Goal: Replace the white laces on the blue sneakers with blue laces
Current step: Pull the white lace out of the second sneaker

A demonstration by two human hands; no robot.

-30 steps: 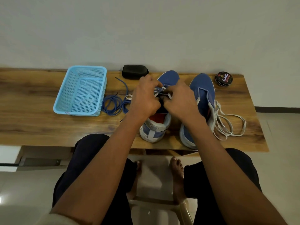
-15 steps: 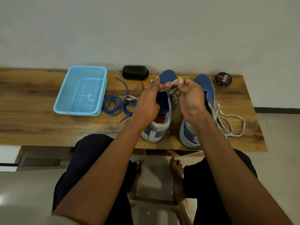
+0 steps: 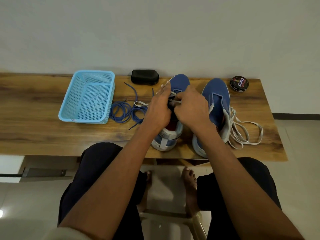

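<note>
Over the middle of the tabletop [image 3: 43, 135], both hands met above the left sneaker [image 3: 173, 115], which stood heel near, toe far, its long axis running away from the person. Right hand [image 3: 192, 108] had its fingers curled, pinching a strand of the white lace [image 3: 174, 101] at the eyelet rows. Left hand [image 3: 160, 108] lay along the shoe's left side, fingers mostly straight and pointing far; whether it held the lace could not be told. The lace tail trailed left of the shoe. Lace sat directly under the right fingers, so the pull probably went up and toward the near side. Blue laces [image 3: 124, 111] lay coiled just left of the left hand, nearer that hand. Right sneaker [image 3: 216, 108] stood just right, its loose lace [image 3: 242, 132] piled beside it.
</note>
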